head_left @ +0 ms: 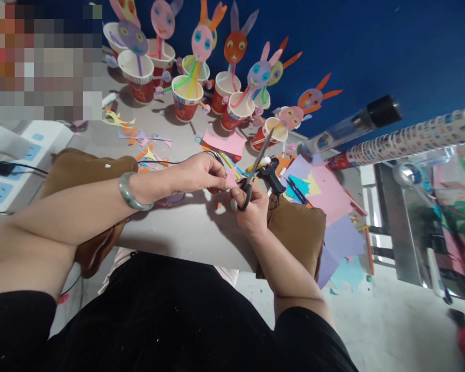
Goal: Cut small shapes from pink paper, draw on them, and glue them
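Between the thumb and fingers of my left hand (207, 173) is a small piece of pink paper (231, 177). Scissors (260, 157) sit in my right hand (253, 209), their blades pointing up and away from me. Both hands are close together above the grey table (201, 222), fingertips nearly meeting at the paper. A black glue gun (273, 176) lies just beyond my right hand. Behind the hands rests a larger cut sheet of pink paper (225, 144), with pens or sticks partly hidden beside it.
Paper cups (188, 101) with rabbit-faced figures line the back against a blue wall (352, 46). A long stack of cups (406, 134) lies at right, above coloured paper sheets (329, 191). Brown cushions (298, 227) lie under both arms. A power strip (23, 165) is at left.
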The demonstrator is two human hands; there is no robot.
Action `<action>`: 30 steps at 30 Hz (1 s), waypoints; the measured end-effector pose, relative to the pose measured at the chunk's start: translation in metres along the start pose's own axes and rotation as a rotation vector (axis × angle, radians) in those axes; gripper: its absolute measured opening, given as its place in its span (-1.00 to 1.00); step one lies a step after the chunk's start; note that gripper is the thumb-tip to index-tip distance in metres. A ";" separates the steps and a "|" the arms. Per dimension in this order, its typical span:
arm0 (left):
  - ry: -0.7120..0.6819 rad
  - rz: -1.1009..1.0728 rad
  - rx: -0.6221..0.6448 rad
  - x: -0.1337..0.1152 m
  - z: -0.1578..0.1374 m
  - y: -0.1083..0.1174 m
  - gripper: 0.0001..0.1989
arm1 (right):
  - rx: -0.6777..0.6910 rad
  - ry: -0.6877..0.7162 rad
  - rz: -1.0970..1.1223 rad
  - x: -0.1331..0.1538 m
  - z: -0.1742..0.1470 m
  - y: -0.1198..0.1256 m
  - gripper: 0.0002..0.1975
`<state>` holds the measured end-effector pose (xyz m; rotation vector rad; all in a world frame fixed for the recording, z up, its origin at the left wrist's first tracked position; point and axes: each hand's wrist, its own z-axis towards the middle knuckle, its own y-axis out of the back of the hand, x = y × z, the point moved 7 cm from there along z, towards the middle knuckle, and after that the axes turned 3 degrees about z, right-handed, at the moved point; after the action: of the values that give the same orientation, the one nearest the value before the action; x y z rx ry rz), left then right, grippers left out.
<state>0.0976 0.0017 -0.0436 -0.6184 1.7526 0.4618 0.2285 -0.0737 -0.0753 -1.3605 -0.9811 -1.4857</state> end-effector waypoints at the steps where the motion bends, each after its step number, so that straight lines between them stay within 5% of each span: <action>1: 0.001 -0.009 -0.001 0.000 0.000 0.000 -0.80 | 0.006 0.007 0.005 0.001 0.000 -0.001 -0.66; 14: -0.038 -0.056 0.053 0.000 0.001 -0.001 -0.92 | 0.029 0.011 -0.012 0.000 0.000 -0.003 -0.65; 30: -0.152 -0.105 -0.060 -0.011 -0.002 0.006 -0.96 | 0.072 0.132 -0.082 0.021 -0.002 -0.009 -0.67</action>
<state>0.0945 0.0074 -0.0321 -0.6960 1.5593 0.4775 0.2191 -0.0747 -0.0540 -1.1673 -1.0063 -1.5653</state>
